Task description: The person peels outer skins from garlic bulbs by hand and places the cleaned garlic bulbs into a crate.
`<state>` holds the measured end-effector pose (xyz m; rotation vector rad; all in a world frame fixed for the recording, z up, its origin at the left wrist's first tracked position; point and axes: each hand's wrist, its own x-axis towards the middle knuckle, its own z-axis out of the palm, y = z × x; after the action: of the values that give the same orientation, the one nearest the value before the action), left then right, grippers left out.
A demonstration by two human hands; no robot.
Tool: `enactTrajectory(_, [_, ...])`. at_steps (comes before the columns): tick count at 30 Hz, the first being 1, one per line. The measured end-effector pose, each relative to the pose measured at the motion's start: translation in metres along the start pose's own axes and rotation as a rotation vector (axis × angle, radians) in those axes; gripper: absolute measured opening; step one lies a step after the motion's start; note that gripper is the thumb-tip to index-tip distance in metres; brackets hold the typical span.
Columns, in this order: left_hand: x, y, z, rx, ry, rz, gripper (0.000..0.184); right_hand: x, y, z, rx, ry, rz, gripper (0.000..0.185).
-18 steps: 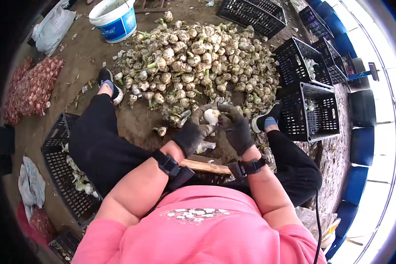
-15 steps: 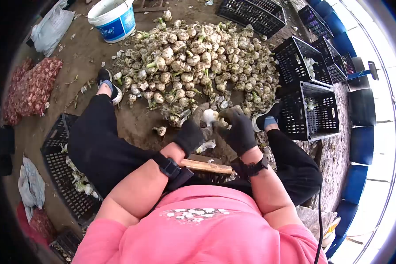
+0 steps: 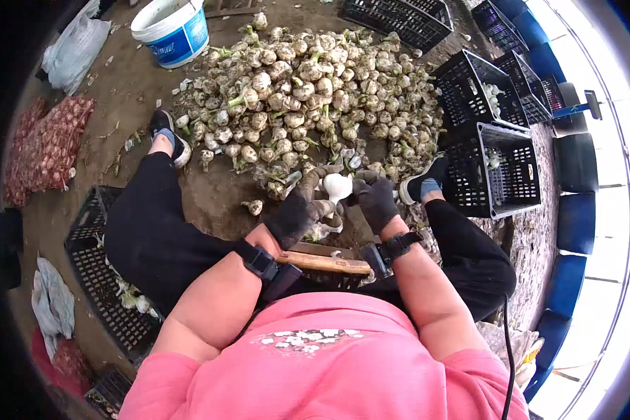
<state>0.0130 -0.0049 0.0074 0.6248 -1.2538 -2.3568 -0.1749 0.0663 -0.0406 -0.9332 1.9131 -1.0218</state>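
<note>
A clean white garlic bulb [image 3: 337, 186] is between my two gloved hands, its stem end pointing down toward me. My left hand [image 3: 298, 212], in a dark, dirt-stained glove, curls its fingers and thumb about the bulb's left side. From the right, my right hand [image 3: 376, 201] presses bent fingers against the bulb; its fingertips are partly hidden. Loose pale skins [image 3: 323, 229] lie or hang just below the hands. Beyond them spreads a big heap of soil-covered garlic bulbs [image 3: 308, 91], and one stray bulb [image 3: 253, 207] rests on the ground left of my left hand.
Black crates [image 3: 493, 171] stand at the right, some with white bulbs inside. Another crate [image 3: 112, 294] holding garlic is by my left leg. A white-and-blue bucket [image 3: 178, 42] and red mesh sacks [image 3: 52, 143] are at the left. A wooden bar [image 3: 325, 263] lies before my lap.
The bulb shows more of its clean white surface between the hands. My left hand has turned slightly and its fingers reach farther around; my right hand has shifted a little.
</note>
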Motion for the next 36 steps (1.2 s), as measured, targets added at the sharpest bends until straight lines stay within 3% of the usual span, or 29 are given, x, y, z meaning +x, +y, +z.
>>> enactTrajectory(2, [-0.004,0.018,0.013,-0.282,-0.147,-0.162,0.069,-0.005,-0.014,0.007,-0.013,0.05,-0.29,0.006])
enactTrajectory(3, [-0.002,0.014,0.016,-0.329,-0.31,-0.09,0.071,0.01,0.015,0.009,0.171,-0.063,-0.219,0.013])
enactTrajectory(4, [-0.006,0.023,0.029,-0.349,-0.31,-0.129,0.072,0.025,0.046,0.011,0.349,-0.161,-0.13,0.022])
enactTrajectory(8, [-0.008,0.022,0.033,-0.406,-0.325,-0.218,0.075,0.043,0.054,0.036,0.488,-0.091,-0.278,0.021])
enactTrajectory(10, [-0.003,0.016,0.023,-0.407,-0.215,-0.156,0.076,0.05,0.048,0.026,0.618,-0.092,-0.024,0.02])
enactTrajectory(11, [-0.001,0.014,0.019,-0.403,-0.2,-0.146,0.076,0.048,0.049,0.002,0.691,-0.111,0.283,0.018])
enactTrajectory(12, [0.0,0.012,0.016,-0.488,-0.176,-0.163,0.073,0.047,0.062,-0.009,0.173,-0.028,0.08,0.018])
enactTrajectory(14, [0.006,0.004,0.015,-0.568,-0.115,-0.201,0.066,0.033,0.065,-0.016,-0.341,0.061,-0.126,0.02])
enactTrajectory(16, [0.009,0.002,0.017,-0.577,-0.122,-0.204,0.057,0.0,0.013,-0.031,-0.612,0.085,-0.083,0.02])
enactTrajectory(17, [0.01,0.002,0.018,-0.586,-0.131,-0.204,0.048,-0.01,-0.001,-0.031,-0.61,0.09,-0.081,0.02])
enactTrajectory(19, [0.011,0.009,0.024,-0.628,-0.114,-0.251,0.038,-0.02,-0.026,-0.02,0.295,0.245,-0.203,0.02])
enactTrajectory(21, [0.014,0.003,0.022,-0.666,-0.091,-0.301,0.031,-0.024,-0.047,-0.015,0.206,0.228,-0.303,0.019])
enactTrajectory(24, [0.02,-0.025,0.012,-0.706,-0.121,-0.27,0.042,-0.033,-0.072,-0.014,-0.269,0.095,-0.678,0.013])
enactTrajectory(25, [0.019,-0.023,0.014,-0.723,-0.113,-0.266,0.045,-0.03,-0.068,-0.013,-0.27,0.096,-0.674,0.013])
enactTrajectory(27, [0.002,-0.001,0.023,-0.466,-0.071,-0.42,0.046,-0.023,-0.058,-0.009,-0.227,-0.049,-0.559,0.013])
enactTrajectory(29, [0.002,-0.002,0.021,-0.482,-0.066,-0.41,0.047,-0.023,-0.073,-0.011,-0.373,-0.124,-0.482,0.017])
enactTrajectory(31, [0.001,-0.002,0.014,-0.284,-0.307,-0.408,0.048,-0.013,-0.069,-0.006,-0.38,-0.122,-0.385,0.023])
enactTrajectory(33, [-0.004,0.006,0.016,-0.302,-0.262,-0.468,0.051,-0.002,-0.069,-0.004,-0.41,-0.109,-0.308,0.027])
enactTrajectory(35, [-0.006,0.007,0.022,-0.268,-0.358,-0.382,0.044,0.015,-0.056,0.0,-0.312,0.24,-0.159,0.025])
enactTrajectory(36, [-0.006,0.008,0.027,-0.329,-0.349,-0.344,0.046,0.029,-0.037,-0.005,-0.467,0.365,-0.265,0.02])
